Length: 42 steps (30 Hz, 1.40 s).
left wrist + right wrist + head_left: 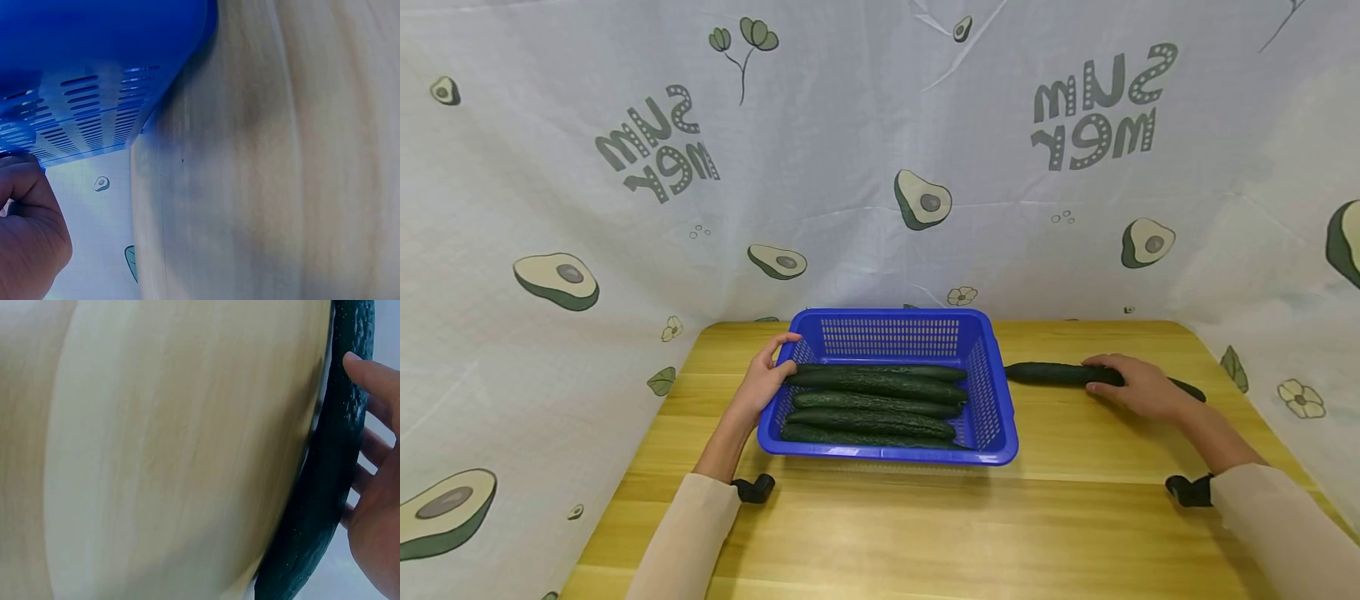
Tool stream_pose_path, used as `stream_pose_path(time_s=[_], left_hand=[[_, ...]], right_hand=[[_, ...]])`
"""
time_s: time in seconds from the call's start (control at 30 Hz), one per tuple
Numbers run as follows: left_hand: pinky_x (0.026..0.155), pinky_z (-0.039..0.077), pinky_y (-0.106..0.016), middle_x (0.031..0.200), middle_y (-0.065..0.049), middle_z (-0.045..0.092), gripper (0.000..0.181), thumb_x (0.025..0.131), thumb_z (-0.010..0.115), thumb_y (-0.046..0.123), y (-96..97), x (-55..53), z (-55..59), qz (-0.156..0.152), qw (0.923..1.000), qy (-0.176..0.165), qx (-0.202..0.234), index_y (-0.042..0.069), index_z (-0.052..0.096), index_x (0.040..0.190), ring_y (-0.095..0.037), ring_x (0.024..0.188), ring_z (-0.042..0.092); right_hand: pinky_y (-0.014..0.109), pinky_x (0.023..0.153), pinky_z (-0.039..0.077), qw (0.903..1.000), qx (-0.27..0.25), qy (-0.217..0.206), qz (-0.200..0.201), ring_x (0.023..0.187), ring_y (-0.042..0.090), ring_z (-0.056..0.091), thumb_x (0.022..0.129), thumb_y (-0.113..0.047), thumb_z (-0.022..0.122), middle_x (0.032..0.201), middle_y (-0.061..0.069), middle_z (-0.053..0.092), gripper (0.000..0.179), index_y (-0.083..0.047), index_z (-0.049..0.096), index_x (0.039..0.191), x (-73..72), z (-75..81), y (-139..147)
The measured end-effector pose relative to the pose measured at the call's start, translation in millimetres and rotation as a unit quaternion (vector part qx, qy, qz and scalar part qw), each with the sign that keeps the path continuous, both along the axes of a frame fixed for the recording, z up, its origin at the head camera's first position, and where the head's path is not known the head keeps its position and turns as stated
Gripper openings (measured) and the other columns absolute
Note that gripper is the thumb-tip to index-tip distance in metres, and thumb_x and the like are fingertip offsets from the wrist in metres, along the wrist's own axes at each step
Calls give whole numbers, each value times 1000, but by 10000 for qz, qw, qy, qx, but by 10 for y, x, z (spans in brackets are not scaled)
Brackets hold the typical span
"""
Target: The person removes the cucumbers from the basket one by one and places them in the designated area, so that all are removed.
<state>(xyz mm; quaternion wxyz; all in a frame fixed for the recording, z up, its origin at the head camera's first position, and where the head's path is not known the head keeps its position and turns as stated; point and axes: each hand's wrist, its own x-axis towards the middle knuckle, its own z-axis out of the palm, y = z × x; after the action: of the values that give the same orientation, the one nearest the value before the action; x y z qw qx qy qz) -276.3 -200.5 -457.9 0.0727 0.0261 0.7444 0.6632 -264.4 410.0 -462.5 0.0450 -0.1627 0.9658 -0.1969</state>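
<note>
A blue plastic basket (pixel 887 452) with slotted walls holds several dark green cucumbers (pixel 880 383) lying side by side, lengthwise. My left hand (pixel 763 385) grips the basket's left rim, thumb over the inside near the cucumber ends. In the left wrist view, the curled left hand (pixel 28 219) shows beside the slotted basket wall (pixel 94 100). To the right of the basket, a single long cucumber (pixel 1048 374) lies along the table. My right hand (pixel 1138 385) holds it from above around its middle. From the right wrist, the thumb lies on one side of that cucumber (pixel 325 469) and the fingers pass behind it.
Everything stands on a light wood-grain table (pixel 925 533). A white curtain (pixel 850 167) printed with avocados and lettering hangs behind the table and along both sides. Black wrist mounts (pixel 754 488) sit at both sleeve cuffs.
</note>
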Motion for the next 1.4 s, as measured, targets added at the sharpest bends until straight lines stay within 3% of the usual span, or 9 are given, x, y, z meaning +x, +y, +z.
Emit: stream_pose_path(time_s=[0.33,0.67,1.17,1.4], left_hand=[[61,57,-32,103,-13,68,52,98,50,5,24,10,-8,10,10000,12,-5,17,46,148,-18,71,65],[63,57,-30,114,-18,66,53,98,50,6,9,1,-13,32,10000,-17,-10,17,45,150,-16,75,65],[66,57,-31,143,-27,53,57,99,51,6,-1,25,15,46,9999,-93,45,19,45,154,-16,81,64],[67,57,-30,144,-25,53,57,97,51,6,-5,16,-10,69,10000,-69,1,20,47,152,-15,84,65]], right_hand=[[70,98,43,9999,-155,46,0,125,52,53,103,-33,63,138,30,58,56,2,52,145,11,52,-35],[71,100,42,9992,-365,112,-67,128,52,49,105,-34,59,147,31,50,58,5,49,147,21,236,-162],[72,104,40,9975,-564,422,-15,132,46,49,103,-39,60,147,24,54,58,-1,52,146,-39,623,-705],[71,106,39,9963,-637,519,234,133,44,49,103,-40,60,148,21,54,56,-5,53,147,-32,826,-1005]])
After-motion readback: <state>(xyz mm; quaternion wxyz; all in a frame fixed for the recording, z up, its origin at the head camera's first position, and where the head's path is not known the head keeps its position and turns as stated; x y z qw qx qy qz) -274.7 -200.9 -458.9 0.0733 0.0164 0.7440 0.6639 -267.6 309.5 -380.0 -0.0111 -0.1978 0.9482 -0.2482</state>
